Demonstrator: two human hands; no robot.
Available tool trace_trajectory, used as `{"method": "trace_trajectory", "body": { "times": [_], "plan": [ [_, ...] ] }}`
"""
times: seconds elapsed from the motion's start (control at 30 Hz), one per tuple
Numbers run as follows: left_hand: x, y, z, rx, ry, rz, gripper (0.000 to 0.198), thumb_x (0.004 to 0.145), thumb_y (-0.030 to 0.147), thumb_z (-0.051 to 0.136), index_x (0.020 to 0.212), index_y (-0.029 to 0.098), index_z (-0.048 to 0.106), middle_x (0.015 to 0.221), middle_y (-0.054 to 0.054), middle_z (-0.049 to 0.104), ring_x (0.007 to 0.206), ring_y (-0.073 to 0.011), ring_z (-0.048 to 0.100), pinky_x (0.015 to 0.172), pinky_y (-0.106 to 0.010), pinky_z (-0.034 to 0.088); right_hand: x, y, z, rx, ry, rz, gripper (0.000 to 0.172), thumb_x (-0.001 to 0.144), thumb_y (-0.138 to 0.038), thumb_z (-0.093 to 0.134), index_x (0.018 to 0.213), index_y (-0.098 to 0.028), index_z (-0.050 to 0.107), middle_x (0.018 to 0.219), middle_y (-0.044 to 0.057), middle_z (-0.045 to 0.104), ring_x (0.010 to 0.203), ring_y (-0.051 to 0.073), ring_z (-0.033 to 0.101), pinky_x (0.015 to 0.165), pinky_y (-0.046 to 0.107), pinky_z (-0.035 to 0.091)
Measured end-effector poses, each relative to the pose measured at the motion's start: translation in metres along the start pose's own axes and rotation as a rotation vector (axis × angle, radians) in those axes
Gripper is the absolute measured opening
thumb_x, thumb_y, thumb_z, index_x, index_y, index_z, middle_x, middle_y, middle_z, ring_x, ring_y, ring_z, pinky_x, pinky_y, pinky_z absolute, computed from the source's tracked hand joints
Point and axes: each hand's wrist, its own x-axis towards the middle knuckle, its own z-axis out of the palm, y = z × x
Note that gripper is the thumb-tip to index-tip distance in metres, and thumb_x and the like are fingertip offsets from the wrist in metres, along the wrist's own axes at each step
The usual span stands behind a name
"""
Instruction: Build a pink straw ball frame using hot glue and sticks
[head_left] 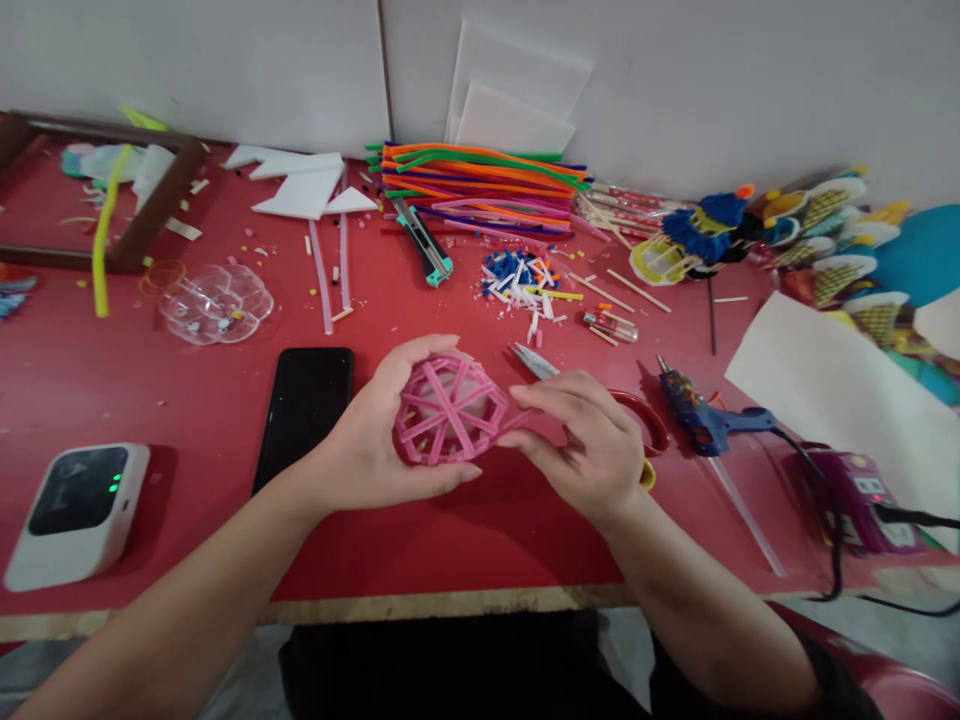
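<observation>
A small round pink frame [448,408] with crossing spokes is held above the red table. My left hand [375,430] wraps round its left side, thumb below and fingers above. At its lower right, a thin pink strip [523,422] sticks out, pinched between the thumb and fingers of my right hand [581,440]. Scissors [534,362] lie partly under my right hand, their blades pointing up-left and a red handle showing to the right. A black phone [306,405] lies beside my left wrist.
A blue glue gun [701,415] with a cord lies at right, near a purple power socket [862,500]. Colourful stems [480,185], a cutter [424,242] and cut scraps [521,280] are behind. A clear flower-shaped tray [216,305] and white device [79,515] stand at left.
</observation>
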Motion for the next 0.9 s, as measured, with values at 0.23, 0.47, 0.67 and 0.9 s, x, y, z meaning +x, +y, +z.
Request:
{"method": "trace_trajectory", "body": {
  "times": [0.23, 0.47, 0.67, 0.9],
  "plan": [
    [0.0019, 0.0031, -0.0015, -0.077, -0.047, -0.017, 0.083, 0.071, 0.034, 0.090, 0.140, 0.026, 0.045, 0.140, -0.014, 0.058, 0.125, -0.0303, 0.063, 0.108, -0.044, 0.055, 0.0024, 0.0006, -0.0035, 0.003, -0.045, 0.004, 0.014, 0.094, -0.026, 0.071, 0.107, -0.020, 0.074, 0.088, 0.004, 0.074, 0.078, 0.015, 0.069, 0.075, 0.030, 0.060],
    [0.0050, -0.0005, -0.0077, 0.065, -0.061, 0.027, 0.093, 0.065, 0.051, 0.093, 0.143, 0.027, 0.047, 0.136, -0.014, 0.048, 0.135, -0.0356, 0.050, 0.114, -0.055, 0.048, 0.0033, 0.0000, -0.0045, 0.024, -0.023, -0.021, 0.006, 0.094, -0.023, 0.071, 0.100, -0.023, 0.074, 0.083, 0.001, 0.074, 0.075, 0.015, 0.071, 0.070, 0.033, 0.061],
    [0.0017, -0.0044, -0.0006, -0.257, 0.059, -0.006, 0.089, 0.066, 0.052, 0.093, 0.140, 0.036, 0.046, 0.135, -0.010, 0.055, 0.123, -0.0300, 0.062, 0.101, -0.048, 0.059, -0.0002, -0.0009, -0.0039, 0.078, 0.026, -0.009, 0.004, 0.092, -0.023, 0.074, 0.097, -0.024, 0.074, 0.081, 0.001, 0.075, 0.075, 0.018, 0.073, 0.070, 0.035, 0.064],
    [0.0040, 0.0015, 0.0017, -0.357, 0.080, -0.132, 0.075, 0.072, 0.057, 0.088, 0.135, 0.030, 0.059, 0.143, -0.011, 0.062, 0.129, -0.0322, 0.063, 0.105, -0.047, 0.057, -0.0052, -0.0030, -0.0027, 0.097, 0.041, -0.033, 0.020, 0.088, -0.016, 0.077, 0.105, -0.027, 0.076, 0.084, 0.000, 0.079, 0.078, 0.019, 0.077, 0.071, 0.033, 0.068]
  ]
}}
